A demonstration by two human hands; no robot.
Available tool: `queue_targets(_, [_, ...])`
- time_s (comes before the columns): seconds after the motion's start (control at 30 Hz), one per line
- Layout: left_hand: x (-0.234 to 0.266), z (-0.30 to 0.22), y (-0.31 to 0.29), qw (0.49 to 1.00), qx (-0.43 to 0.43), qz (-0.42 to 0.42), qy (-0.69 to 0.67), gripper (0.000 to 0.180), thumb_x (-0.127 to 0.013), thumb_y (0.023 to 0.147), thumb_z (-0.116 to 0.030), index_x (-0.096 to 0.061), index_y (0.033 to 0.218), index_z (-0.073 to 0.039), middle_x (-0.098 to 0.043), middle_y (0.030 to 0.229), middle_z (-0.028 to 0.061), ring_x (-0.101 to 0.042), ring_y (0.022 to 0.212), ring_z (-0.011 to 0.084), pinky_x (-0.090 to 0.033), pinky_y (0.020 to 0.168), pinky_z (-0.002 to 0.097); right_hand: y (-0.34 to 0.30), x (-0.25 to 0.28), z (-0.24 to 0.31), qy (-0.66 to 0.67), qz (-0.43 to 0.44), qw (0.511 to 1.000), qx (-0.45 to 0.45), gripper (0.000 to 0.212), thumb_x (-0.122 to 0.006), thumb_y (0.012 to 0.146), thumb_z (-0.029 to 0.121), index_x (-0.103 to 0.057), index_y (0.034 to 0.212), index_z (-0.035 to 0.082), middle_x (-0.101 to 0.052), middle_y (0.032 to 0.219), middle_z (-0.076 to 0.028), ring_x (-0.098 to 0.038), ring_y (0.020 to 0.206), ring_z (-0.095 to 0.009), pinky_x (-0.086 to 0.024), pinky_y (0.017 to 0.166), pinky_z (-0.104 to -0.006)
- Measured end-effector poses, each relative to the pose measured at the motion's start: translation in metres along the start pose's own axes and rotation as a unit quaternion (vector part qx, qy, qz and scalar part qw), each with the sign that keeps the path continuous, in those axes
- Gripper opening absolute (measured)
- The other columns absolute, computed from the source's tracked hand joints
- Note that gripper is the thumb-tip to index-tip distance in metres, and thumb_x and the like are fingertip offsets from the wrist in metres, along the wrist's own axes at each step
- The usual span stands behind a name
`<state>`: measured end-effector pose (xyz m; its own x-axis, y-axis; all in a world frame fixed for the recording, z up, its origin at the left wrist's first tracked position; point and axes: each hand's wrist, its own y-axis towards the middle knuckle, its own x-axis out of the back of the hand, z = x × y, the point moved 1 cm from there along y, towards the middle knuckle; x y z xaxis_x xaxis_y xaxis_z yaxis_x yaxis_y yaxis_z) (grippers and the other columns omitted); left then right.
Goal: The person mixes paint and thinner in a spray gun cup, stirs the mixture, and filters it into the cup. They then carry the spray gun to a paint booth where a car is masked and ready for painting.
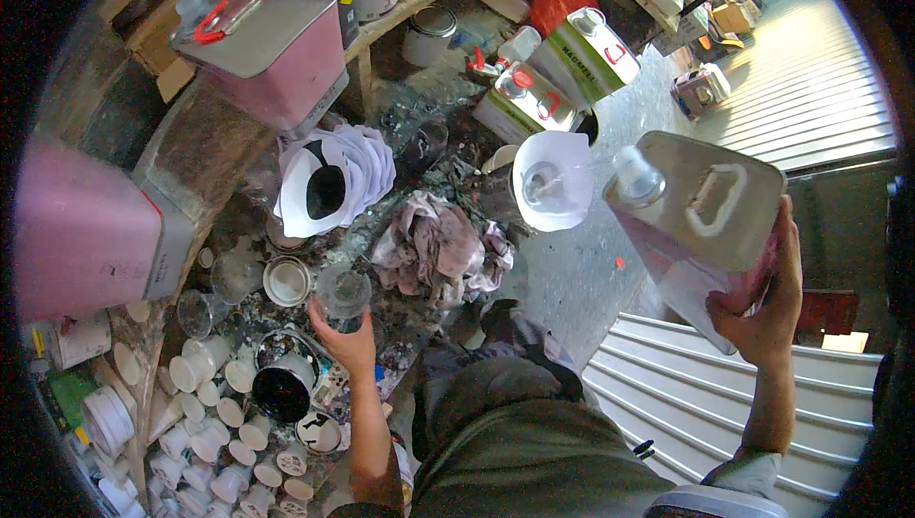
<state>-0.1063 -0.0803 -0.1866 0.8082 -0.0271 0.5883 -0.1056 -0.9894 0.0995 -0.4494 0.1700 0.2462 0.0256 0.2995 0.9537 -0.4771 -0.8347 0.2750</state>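
My right hand [774,294] is raised on the right, gripping a rectangular pink metal can [681,265] by its side. The can tilts; its grey top carries a white handle and a clear plastic spout, and my fingers behind it are hidden. Low at the centre left, my left hand [348,337] is closed around a clear plastic cup [343,291] on the cluttered bench. Beside that cup is a round pale-lidded tin [287,281]. A pot of black paint [283,386] stands just left of my forearm. Crumpled stained rags [429,246] lie beyond the cup.
White paper strainers [334,180] sit stacked at the back, and another paper strainer [551,182] stands to their right. Two more pink cans [272,65] are on the left. Several small white cups [214,437] crowd the lower left. Green-and-white cans [529,108] stand at the back.
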Motion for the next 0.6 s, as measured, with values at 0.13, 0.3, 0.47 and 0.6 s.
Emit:
queue_targets(0.13, [-0.001,0.004,-0.005,0.997,-0.015,-0.007,-0.077,0.105,-0.093,0.073,-0.013,-0.033,0.159,-0.002,-0.05,0.153,0.0237,-0.049,0.142,0.0405,-0.04,0.118,0.0483,-0.02,0.009,-0.014,0.209,-0.096,0.966,-0.115,0.118,-0.087,0.066,0.024,-0.025,0.164,0.001,-0.052,0.15,-0.019,-0.053,0.138,-0.034,-0.041,0.118,-0.0461])
queue_targets(0.3, [0.001,0.005,-0.012,0.996,0.038,0.023,-0.075,0.107,-0.092,0.076,-0.021,-0.03,0.16,-0.002,-0.041,0.159,0.0243,-0.04,0.148,0.0395,-0.033,0.122,0.0503,-0.033,0.013,-0.002,0.187,-0.147,0.968,-0.085,0.109,-0.09,0.072,0.028,-0.03,0.158,0.001,-0.05,0.149,-0.018,-0.055,0.132,-0.032,-0.048,0.11,-0.0495])
queue_targets(0.47, [0.013,-0.007,-0.02,0.996,0.051,0.016,-0.069,0.107,-0.092,0.076,-0.022,-0.029,0.16,-0.001,-0.041,0.156,0.0237,-0.041,0.146,0.04,-0.037,0.119,0.0514,0.04,-0.023,0.081,0.12,-0.075,0.988,0.056,0.116,-0.093,0.067,0.024,-0.026,0.16,0.007,-0.056,0.143,-0.015,-0.058,0.128,-0.03,-0.05,0.107,-0.0468])
queue_targets(0.6, [0.02,-0.016,-0.031,0.997,0.024,0.004,-0.07,0.106,-0.093,0.074,-0.021,-0.031,0.158,0.0,-0.044,0.152,0.0256,-0.043,0.143,0.0421,-0.038,0.117,0.0514,0.128,-0.079,0.194,0.537,-0.176,0.822,0.07,0.135,-0.093,0.064,0.012,-0.008,0.167,0.012,-0.051,0.145,-0.017,-0.057,0.127,-0.031,-0.052,0.105,-0.0468])
